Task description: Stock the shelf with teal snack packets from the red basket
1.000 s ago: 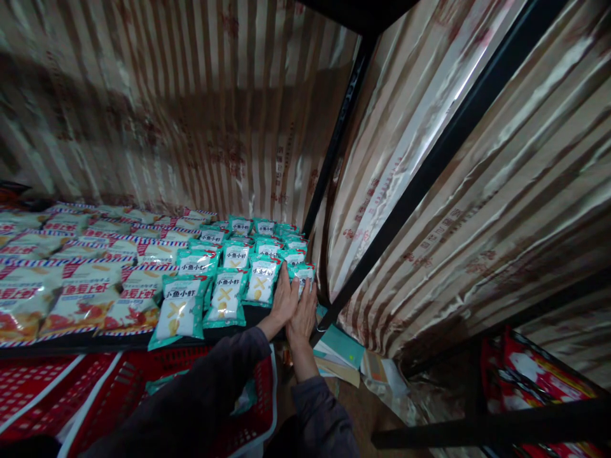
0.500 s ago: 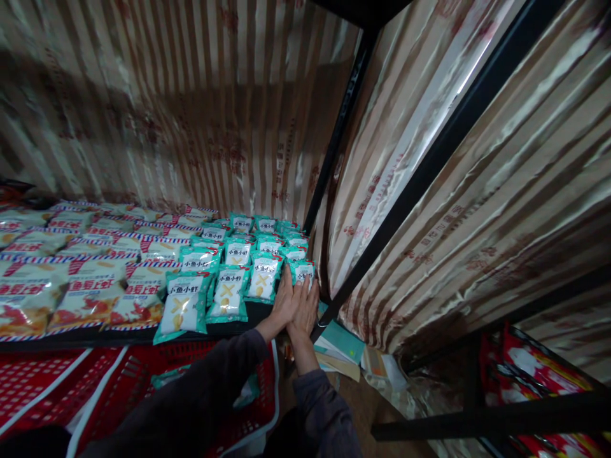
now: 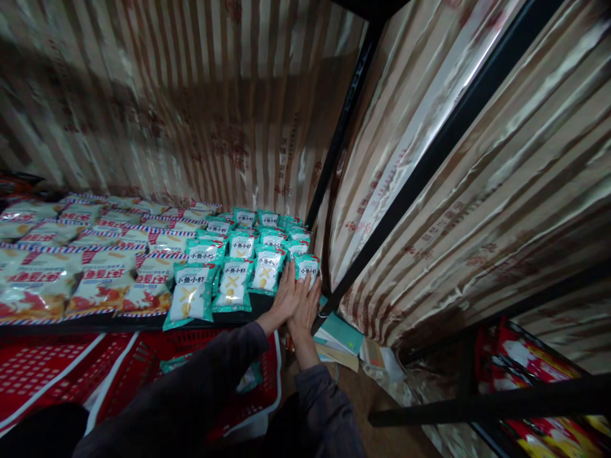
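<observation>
At the right end of the shelf, a small teal-and-white snack bag (image 3: 308, 266) stands in the front row. My left hand (image 3: 286, 297) is at its left lower side, fingers stretched out. My right hand (image 3: 306, 310) lies against its lower front, with fingers extended upward and touching it. The two hands are close together and overlap a little. Just left of them stands another teal snack bag (image 3: 265, 270), and beyond it a larger teal bag (image 3: 189, 294) leans at the front edge. More teal bags fill the rows behind.
Cream-coloured snack bags (image 3: 100, 284) cover the shelf's left part. Red baskets (image 3: 273, 381) stand below, one with teal bags inside. A black post (image 3: 382, 242) rises right of my hands. Papers (image 3: 341, 334) lie on the floor, and red packets (image 3: 534, 350) sit at the lower right.
The view has shifted slightly, so the shelf goods appear a little higher and further right. Both hands stay at the same teal bag, with hardly any movement.
</observation>
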Demonstrator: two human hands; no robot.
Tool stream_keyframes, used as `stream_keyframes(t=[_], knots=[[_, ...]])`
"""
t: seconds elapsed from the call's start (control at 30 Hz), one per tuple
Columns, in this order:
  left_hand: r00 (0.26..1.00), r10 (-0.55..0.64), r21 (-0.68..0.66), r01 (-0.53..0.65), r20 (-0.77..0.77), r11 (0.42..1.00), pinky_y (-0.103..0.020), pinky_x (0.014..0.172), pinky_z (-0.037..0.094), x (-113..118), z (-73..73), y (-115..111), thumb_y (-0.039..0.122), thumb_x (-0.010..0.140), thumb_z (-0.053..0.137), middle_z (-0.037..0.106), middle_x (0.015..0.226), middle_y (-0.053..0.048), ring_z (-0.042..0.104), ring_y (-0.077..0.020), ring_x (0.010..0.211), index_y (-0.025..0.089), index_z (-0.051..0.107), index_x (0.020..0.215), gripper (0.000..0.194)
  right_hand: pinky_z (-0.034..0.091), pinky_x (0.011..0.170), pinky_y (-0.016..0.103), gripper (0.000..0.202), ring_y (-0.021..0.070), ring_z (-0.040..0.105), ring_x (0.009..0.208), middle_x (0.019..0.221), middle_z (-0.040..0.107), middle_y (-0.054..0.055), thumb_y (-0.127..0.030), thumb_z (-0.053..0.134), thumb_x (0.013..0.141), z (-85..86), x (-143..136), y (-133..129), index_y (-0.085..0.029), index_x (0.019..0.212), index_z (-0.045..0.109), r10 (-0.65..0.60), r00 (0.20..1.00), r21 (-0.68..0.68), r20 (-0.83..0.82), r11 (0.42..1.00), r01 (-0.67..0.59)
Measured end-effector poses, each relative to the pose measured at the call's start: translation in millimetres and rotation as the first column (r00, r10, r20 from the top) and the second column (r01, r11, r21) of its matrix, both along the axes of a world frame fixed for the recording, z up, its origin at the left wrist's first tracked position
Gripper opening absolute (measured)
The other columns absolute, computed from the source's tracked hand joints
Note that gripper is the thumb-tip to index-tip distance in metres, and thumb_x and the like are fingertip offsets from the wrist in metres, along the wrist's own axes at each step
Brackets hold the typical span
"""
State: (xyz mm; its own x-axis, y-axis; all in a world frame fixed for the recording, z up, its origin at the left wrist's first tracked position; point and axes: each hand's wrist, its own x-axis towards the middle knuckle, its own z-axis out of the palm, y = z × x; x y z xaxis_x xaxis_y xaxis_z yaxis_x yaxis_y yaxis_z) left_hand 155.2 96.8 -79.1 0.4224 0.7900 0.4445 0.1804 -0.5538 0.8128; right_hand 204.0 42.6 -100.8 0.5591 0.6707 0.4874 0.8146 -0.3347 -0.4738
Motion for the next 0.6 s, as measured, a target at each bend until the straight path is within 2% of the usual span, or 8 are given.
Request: stream_keyframes(t=[0.13,0.27,0.37,0.43,0.5,0.6], knots=[[0.998,0.018,0.009,-0.018,-0.056,1.000,-0.046,0.121,0.018,-1,4.8,4,0.034,0.095,0.030,0.024,0.159,-0.015,0.016,-0.0244,0.148,0.011,0.021,0.152,0.062,0.031,0.110,0.058,0.055,0.0317,0.017,0.146,0.159,0.020,0.019,-0.027,0.035,0.097,-4.5,1,-1,-0.018,0.151,0.029,0.028,0.998,0.000,0.056,1.000,-0.028],[0.997,0.044,0.009,-0.044,-0.070,0.999,-0.048,0.121,0.021,-3,4.3,-1,0.028,0.093,0.031,0.025,0.158,-0.016,0.020,-0.0259,0.147,0.010,0.019,0.152,0.063,0.033,0.109,0.056,0.054,0.0320,0.022,0.144,0.157,0.023,0.020,-0.034,0.031,0.099,-7.7,4,0,-0.018,0.150,0.030,0.013,1.000,0.073,0.015,0.997,-0.014],[0.994,0.047,0.023,-0.045,-0.099,0.999,-0.049,0.120,0.021,-8,1.0,-12,0.030,0.095,0.031,0.022,0.158,-0.019,0.019,-0.0275,0.148,0.006,0.020,0.152,0.063,0.032,0.111,0.053,0.053,0.0303,0.021,0.145,0.157,0.022,0.020,-0.035,0.027,0.099,-8.9,6,0,-0.017,0.149,0.032,0.016,1.000,0.083,-0.015,0.996,-0.015],[0.994,0.029,0.047,-0.025,-0.102,0.999,-0.046,0.121,0.020,-12,-3.0,-22,0.036,0.097,0.029,0.020,0.160,-0.018,0.017,-0.0258,0.148,0.009,0.022,0.151,0.061,0.030,0.112,0.051,0.053,0.0283,0.019,0.146,0.158,0.020,0.018,-0.032,0.026,0.099,-9.2,7,-2,-0.017,0.150,0.031,0.039,0.999,0.081,-0.037,0.996,-0.036],[0.995,0.012,0.056,-0.006,-0.099,0.998,-0.043,0.121,0.020,-17,-7.9,-30,0.041,0.099,0.024,0.018,0.160,-0.015,0.017,-0.0233,0.148,0.011,0.024,0.152,0.060,0.028,0.114,0.050,0.055,0.0263,0.017,0.147,0.159,0.019,0.016,-0.030,0.028,0.097,-8.7,10,-4,-0.018,0.150,0.028,0.076,0.995,0.090,-0.070,0.994,-0.069],[0.994,-0.005,0.042,0.010,-0.111,0.999,-0.042,0.121,0.021,-21,-14.2,-36,0.043,0.100,0.020,0.020,0.160,-0.017,0.019,-0.0222,0.148,0.010,0.024,0.151,0.062,0.027,0.115,0.047,0.057,0.0231,0.017,0.147,0.160,0.019,0.013,-0.025,0.030,0.094,-6.6,15,-7,-0.019,0.150,0.028,0.156,0.980,0.119,-0.123,0.983,-0.142]])
